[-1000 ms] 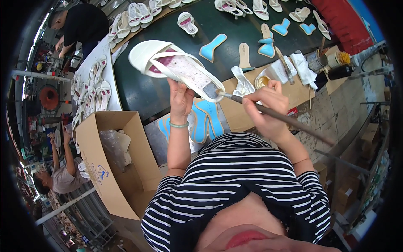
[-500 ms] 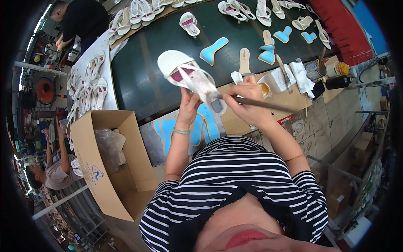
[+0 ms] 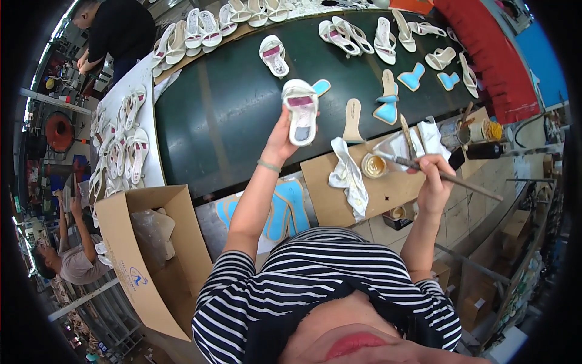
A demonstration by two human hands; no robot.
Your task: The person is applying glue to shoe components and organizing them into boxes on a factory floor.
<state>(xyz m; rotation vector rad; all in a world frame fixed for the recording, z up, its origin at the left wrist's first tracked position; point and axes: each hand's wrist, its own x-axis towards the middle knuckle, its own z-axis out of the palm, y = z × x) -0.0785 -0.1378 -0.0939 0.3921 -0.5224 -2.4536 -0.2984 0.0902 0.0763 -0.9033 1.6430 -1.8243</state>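
Note:
A white sandal (image 3: 295, 131) with a pinkish-purple patch inside is gripped by my left hand (image 3: 279, 138), held up over the near edge of the dark green table. My right hand (image 3: 434, 181) is closed around a long-handled brush (image 3: 448, 177), whose bristle end points left toward a small glass jar (image 3: 374, 165) of yellowish paste. I cannot tell whether the bristles touch the jar. Just left of the jar, a crumpled white cloth (image 3: 347, 176) lies over a cardboard sheet (image 3: 388, 191). Past the jar lies a beige insole (image 3: 353, 120).
Several white sandals (image 3: 385, 41) line the far side of the green table (image 3: 224, 103); more stand on a white side board (image 3: 151, 170). Blue-covered insoles (image 3: 288, 209) lie before me. A cardboard box (image 3: 194, 233) stands at left. Jars and bottles (image 3: 485, 150) sit right. Two people work at left.
My left hand has carried the sandal farther over the table and turned it more upright. My right hand has moved right with the brush, away from the sandal; the cloth now lies on the cardboard.

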